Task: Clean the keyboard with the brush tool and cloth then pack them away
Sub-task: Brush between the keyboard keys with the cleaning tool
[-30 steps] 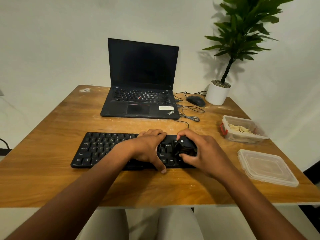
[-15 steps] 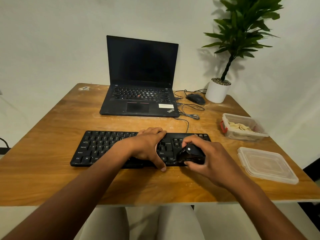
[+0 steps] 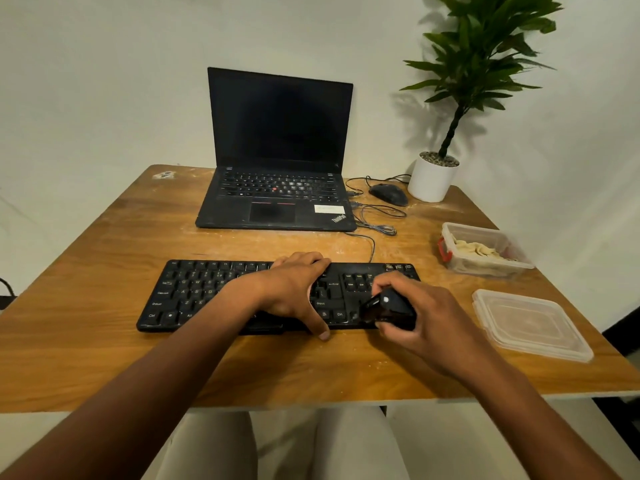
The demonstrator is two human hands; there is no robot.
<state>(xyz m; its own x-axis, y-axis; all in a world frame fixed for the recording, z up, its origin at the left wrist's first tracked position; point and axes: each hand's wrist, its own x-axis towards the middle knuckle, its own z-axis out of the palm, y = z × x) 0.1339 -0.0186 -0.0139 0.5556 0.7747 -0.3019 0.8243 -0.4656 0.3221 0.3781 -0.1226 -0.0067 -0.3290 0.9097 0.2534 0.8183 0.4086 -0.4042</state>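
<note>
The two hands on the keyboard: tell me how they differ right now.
The left hand lies flat and empty across the middle of the keyboard, thumb reaching over its front edge; the right hand is curled around the black brush tool. The left hand appears to steady the keyboard, while the right hand works the brush tool at the keyboard's right end. Both are bare and touch or hover over the same keyboard.
</note>
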